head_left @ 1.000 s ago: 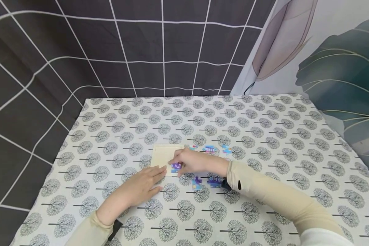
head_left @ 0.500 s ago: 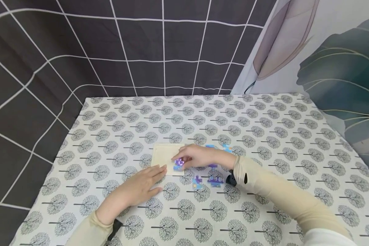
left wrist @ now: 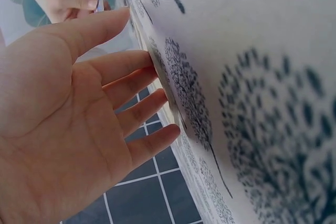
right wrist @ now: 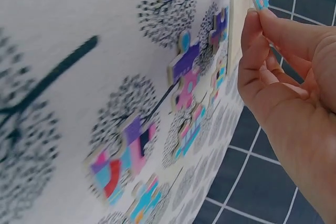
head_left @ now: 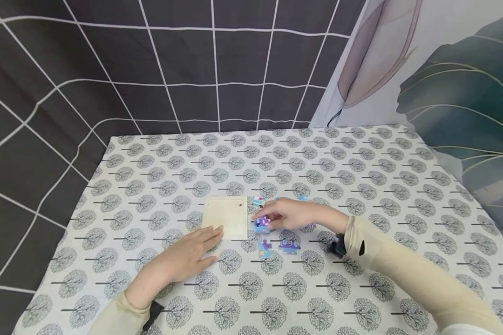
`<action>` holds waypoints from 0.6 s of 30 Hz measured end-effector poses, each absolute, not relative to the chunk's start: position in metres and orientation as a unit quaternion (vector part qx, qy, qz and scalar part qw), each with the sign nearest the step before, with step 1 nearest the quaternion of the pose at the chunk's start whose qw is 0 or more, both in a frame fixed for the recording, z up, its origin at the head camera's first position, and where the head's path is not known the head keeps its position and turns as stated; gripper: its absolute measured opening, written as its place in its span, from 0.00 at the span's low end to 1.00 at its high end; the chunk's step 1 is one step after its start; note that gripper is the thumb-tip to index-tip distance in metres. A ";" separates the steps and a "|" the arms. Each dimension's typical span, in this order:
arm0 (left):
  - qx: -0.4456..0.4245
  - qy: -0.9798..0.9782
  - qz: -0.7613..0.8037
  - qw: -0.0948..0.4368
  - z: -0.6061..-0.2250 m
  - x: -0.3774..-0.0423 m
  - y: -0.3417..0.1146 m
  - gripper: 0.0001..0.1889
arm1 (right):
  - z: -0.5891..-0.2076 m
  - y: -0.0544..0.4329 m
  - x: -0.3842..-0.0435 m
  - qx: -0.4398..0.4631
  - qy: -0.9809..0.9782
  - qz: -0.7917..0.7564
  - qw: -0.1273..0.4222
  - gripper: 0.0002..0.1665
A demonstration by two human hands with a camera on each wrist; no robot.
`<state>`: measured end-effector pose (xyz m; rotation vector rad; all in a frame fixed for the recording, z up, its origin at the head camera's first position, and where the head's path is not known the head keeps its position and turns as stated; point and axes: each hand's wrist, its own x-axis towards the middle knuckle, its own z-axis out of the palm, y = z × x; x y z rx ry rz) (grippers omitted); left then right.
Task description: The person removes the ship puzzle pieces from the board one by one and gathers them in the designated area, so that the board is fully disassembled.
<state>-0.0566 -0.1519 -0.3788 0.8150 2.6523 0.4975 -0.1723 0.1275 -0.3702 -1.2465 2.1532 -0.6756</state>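
My right hand (head_left: 291,213) pinches a purple and blue jigsaw puzzle piece (head_left: 261,223) between thumb and fingertips, just right of a cream puzzle board (head_left: 225,216). The right wrist view shows that piece's small blue end (right wrist: 261,0) past the fingertips, raised off the cloth. My left hand (head_left: 186,256) lies with straight fingers touching the board's near left edge; the left wrist view shows its palm and spread fingers (left wrist: 139,108) against that edge. No pieces show on the board's visible surface, only a small dark spot near its far right corner.
Several loose puzzle pieces lie right of the board, among them a blue and purple piece (head_left: 265,250), a wider purple piece (head_left: 290,247) and a red and blue one (head_left: 258,202). My right hand partly hides others. A tree-print cloth (head_left: 318,288) covers the table; a dark grid curtain (head_left: 184,56) hangs behind.
My right hand has carried the puzzle piece rightward, from over the board's right side to beside it, uncovering the board. The left hand keeps its place; the head view has shifted slightly.
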 end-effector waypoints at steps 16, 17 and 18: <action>0.277 0.928 0.186 0.168 -0.381 -0.058 -0.154 0.29 | -0.369 0.193 -0.157 -0.440 0.813 -0.283 0.256 0.25; 0.277 0.928 0.186 0.168 -0.381 -0.058 -0.154 0.28 | -0.370 0.197 -0.155 -0.438 0.812 -0.286 0.257 0.25; 0.277 0.928 0.186 0.167 -0.382 -0.059 -0.154 0.28 | -0.370 0.200 -0.154 -0.440 0.810 -0.291 0.257 0.25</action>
